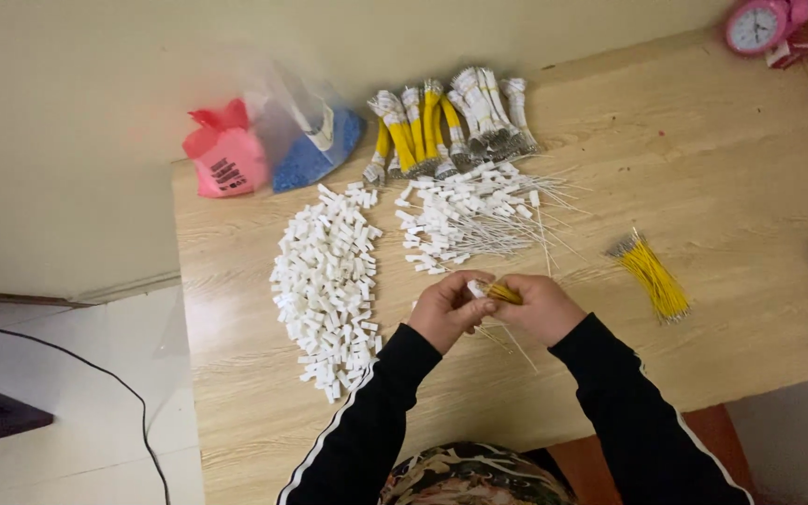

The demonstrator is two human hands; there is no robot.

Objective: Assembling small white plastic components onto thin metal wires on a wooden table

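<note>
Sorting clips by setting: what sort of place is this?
Probably home piecework, not a factory: a wooden table against a wall, a pink alarm clock, piles of white connectors and bundled yellow wires.

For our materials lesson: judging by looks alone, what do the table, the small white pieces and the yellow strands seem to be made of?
Table: wood or wood-look laminate; pale grain lines, smooth matt surface.
Small white pieces: probably moulded plastic; uniform blocky shapes, plain white.
Yellow strands: likely plastic-coated wire; bright yellow with greyish, metal-looking tips.

Dim, warm light; perhaps slightly soft.
</note>
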